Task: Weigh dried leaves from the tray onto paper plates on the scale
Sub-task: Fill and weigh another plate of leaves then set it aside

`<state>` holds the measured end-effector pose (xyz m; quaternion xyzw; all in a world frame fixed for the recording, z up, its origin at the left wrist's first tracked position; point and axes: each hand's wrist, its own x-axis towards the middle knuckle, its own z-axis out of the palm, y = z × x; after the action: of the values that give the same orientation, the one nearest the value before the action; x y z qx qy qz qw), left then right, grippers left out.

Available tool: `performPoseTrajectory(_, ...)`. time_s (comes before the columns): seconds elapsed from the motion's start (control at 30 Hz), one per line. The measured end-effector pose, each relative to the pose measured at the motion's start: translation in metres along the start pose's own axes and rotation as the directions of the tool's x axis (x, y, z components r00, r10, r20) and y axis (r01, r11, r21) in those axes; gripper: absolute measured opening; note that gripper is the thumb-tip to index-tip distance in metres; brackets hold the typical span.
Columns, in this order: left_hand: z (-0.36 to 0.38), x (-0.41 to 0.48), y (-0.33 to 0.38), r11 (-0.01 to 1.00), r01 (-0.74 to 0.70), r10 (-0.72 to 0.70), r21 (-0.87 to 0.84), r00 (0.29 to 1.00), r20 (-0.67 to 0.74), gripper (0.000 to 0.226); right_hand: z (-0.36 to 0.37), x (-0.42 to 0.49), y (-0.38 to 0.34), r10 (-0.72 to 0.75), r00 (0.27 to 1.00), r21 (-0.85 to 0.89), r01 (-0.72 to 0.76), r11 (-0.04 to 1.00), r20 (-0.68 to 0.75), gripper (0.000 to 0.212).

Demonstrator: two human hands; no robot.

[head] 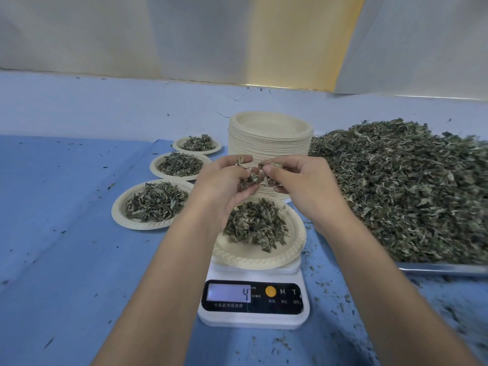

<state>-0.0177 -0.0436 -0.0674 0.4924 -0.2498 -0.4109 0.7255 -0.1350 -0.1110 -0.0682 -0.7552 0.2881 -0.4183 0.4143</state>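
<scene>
Illumination is soft, even and cool in tone; its source lies out of view, possibly overhead. Shadows beneath the beige round paper plates (pixel 117 207) are faint. A warm yellow band crosses the pale back wall (pixel 79 35). The lit display of the white digital scale (pixel 253 321) reads clearly. The grey-green dried leaves (pixel 396 194) smear at the right edge. Wide-angle bowing curves the wall's base.
</scene>
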Motion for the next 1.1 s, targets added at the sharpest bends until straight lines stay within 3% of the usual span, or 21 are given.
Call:
performPoseTrajectory(0.3,0.0026,-0.0035,0.0026,0.954,0.174,-0.156,-0.245,0.984,0.092,0.02,0.0053,0.0,0.0032,-0.031,0.999,-0.064,0.029,0.998,-0.04,0.016)
performPoseTrajectory(0.47,0.0016,-0.0032,0.002,0.943,0.223,-0.197,-0.248,0.972,0.124,0.009,0.0084,-0.0013,0.0003,-0.002,0.999,-0.038,0.0,0.999,-0.051,0.012)
performPoseTrajectory(0.87,0.0048,-0.0021,-0.0021,0.988,0.136,-0.122,-0.073,0.977,0.174,0.005,0.0096,-0.0035,0.0005,-0.073,0.996,-0.141,0.065,0.988,-0.05,0.02)
performPoseTrajectory(1.0,0.0029,-0.0007,-0.0033,0.991,0.09,-0.079,-0.095,0.991,0.112,0.019,0.0082,-0.0032,-0.0013,-0.044,0.999,-0.079,0.043,0.996,-0.019,0.028)
performPoseTrajectory(1.1,0.0001,0.0003,-0.001,0.995,0.051,-0.046,-0.089,0.997,0.057,0.016,0.0078,-0.0027,-0.0008,-0.026,0.999,-0.049,0.024,0.999,-0.027,0.028)
